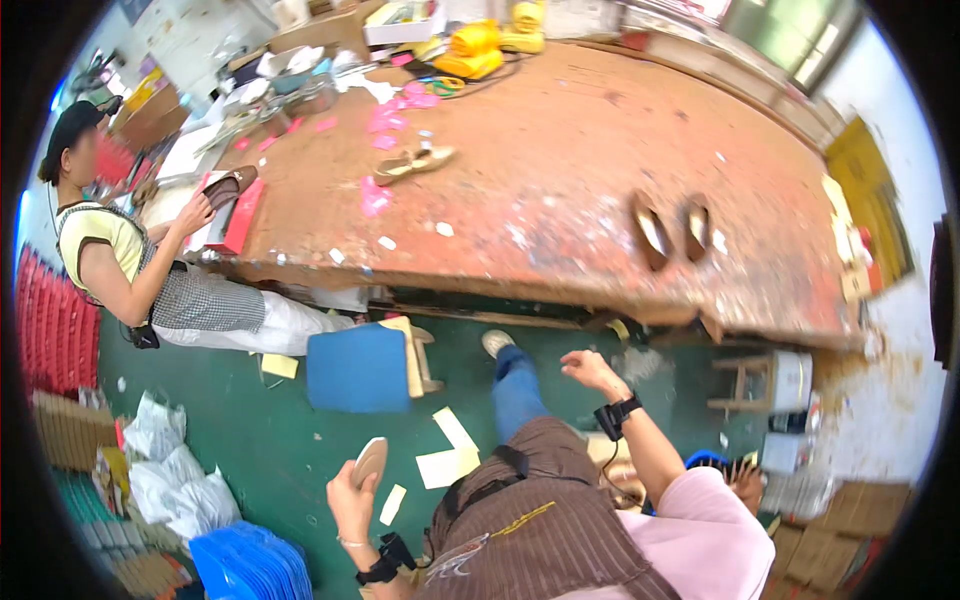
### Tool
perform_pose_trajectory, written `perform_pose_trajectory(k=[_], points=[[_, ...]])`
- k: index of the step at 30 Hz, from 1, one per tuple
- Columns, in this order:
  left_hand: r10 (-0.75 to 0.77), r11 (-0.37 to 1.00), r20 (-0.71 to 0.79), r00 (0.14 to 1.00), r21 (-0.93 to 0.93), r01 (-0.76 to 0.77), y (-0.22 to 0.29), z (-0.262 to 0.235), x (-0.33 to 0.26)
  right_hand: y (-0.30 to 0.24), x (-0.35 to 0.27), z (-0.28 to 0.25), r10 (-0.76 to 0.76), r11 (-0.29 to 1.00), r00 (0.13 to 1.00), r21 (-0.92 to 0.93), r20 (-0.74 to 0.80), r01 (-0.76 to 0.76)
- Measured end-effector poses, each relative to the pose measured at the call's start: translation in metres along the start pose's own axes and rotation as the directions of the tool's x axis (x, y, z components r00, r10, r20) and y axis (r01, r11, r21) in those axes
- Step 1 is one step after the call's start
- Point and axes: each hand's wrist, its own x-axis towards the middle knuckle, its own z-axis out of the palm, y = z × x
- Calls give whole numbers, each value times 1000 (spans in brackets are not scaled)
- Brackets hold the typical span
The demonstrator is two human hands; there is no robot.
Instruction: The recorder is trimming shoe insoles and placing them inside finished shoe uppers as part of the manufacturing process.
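At the lower middle, my left hand is closed around a tan insole-shaped piece with a pale edge, held upright above the green floor. My right hand hangs in front of the workbench, its fingers loosely curled and nothing seen in them. On the bench's right part stand a brown shoe and its matching shoe, both apart from my hands. A gold-beige pair of shoes lies farther left on the bench.
At the left, a co-worker holds a brown shoe over a red box. A blue-topped stool stands before the bench, a wooden stool at right. Blue sheets and white bags lie lower left.
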Motion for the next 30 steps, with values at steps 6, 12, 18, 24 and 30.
perform_pose_trajectory(k=[6, 12, 18, 24, 30], points=[[-66, 998, 100, 993, 23, 64, 111, 27, 132, -104, 223, -100, -302, 939, 950, -200, -78, 281], [-204, 977, 68, 977, 78, 199, 157, 17, 217, -213, 408, -172, -291, 945, 949, -191, -125, 265], [-204, 967, 110, 973, 179, 183, 187, 16, 315, -283, 548, -200, -338, 936, 918, -172, -208, 306], [-165, 975, 191, 967, 182, 131, 210, 23, 438, -359, 666, -205, -438, 884, 877, -273, -199, 380], [-113, 984, 362, 925, 167, 55, 202, 50, 566, -334, 826, -226, -325, 920, 910, -311, -257, 241]])
